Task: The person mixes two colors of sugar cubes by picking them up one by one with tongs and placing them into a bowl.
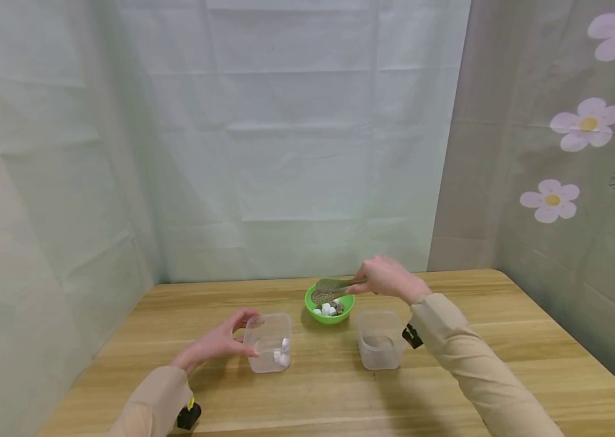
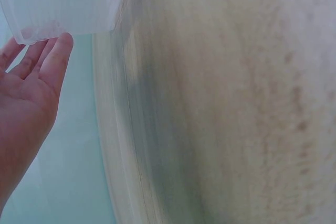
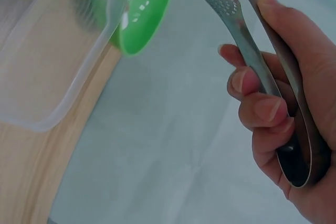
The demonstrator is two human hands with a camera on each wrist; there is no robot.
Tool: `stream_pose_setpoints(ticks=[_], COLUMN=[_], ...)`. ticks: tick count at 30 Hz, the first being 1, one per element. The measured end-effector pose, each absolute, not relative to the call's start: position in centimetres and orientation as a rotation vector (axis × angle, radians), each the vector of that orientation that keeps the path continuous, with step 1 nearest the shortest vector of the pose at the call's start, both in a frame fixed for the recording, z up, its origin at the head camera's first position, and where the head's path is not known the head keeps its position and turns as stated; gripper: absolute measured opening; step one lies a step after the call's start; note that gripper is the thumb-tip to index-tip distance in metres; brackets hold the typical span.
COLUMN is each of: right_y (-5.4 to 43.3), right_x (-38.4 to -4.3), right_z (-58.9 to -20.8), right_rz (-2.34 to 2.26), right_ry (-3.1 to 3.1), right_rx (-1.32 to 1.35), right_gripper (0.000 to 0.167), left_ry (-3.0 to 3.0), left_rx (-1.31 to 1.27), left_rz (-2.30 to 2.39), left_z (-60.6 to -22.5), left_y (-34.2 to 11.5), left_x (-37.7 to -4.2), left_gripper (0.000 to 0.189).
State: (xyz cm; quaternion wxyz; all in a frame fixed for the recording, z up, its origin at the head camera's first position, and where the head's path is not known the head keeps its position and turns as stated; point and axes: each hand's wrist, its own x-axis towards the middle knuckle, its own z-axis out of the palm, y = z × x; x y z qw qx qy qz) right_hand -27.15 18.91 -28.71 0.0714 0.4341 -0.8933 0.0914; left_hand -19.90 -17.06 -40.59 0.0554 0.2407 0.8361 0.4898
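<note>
My right hand point(image 1: 389, 278) grips metal tongs point(image 3: 244, 40) with perforated tips, fingers and thumb wrapped along their two arms. The tips hang over the green bowl point(image 1: 312, 308), spread apart in the right wrist view with nothing between them. Inside the bowl lie white chunks point(image 1: 327, 309) and brown pieces point(image 1: 339, 308). My left hand point(image 1: 220, 337) holds a clear plastic container point(image 1: 268, 318) by its left side, thumb at the near side and fingers at the far side. Several small white pieces point(image 1: 282, 355) sit along that container's right side.
A second clear plastic container point(image 1: 379, 358) stands to the right of the bowl, under my right forearm. Everything rests on a wooden table point(image 1: 318, 388). Pale cloth point(image 1: 296, 152) hangs behind the table's back edge and at both sides.
</note>
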Motion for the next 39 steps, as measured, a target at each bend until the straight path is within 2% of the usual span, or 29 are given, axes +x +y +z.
stream_pose_setpoints(ticks=[2, 8, 12, 19, 23, 29, 39], right_y=[18.4, 16.9, 15.9, 13.8, 12.1, 9.9, 7.3], right_x=[-26.7, -25.8, -25.4, -24.4, -23.6, -22.8, -22.5], right_z=[-28.5, -28.0, -27.9, -28.0, -28.1, -28.4, -29.2], right_rz=[0.266, 0.222, 0.186, 0.076, 0.002, -0.162, -0.407], right_ry=[-2.684, -2.675, -2.621, -2.579, -2.584, -2.633, -2.633], right_rx=[1.346, 1.425, 1.479, 1.549, 1.576, 1.544, 1.46], right_gripper=[0.027, 0.023, 0.023, 0.032, 0.026, 0.038, 0.046], left_ry=[2.535, 2.504, 2.485, 2.533, 2.539, 2.547, 2.52], left_rx=[0.735, 0.737, 0.748, 0.724, 0.73, 0.756, 0.729], left_rz=[1.49, 1.53, 1.555, 1.506, 1.5, 1.491, 1.504], left_z=[-40.6, -40.5, -40.6, -40.7, -40.7, -40.8, -40.8], left_y=[-17.0, -17.0, -17.0, -17.1, -17.0, -17.0, -17.1], left_x=[-19.9, -19.8, -19.9, -20.0, -20.0, -20.0, -20.1], left_gripper=[0.073, 0.074, 0.075, 0.074, 0.075, 0.076, 0.072])
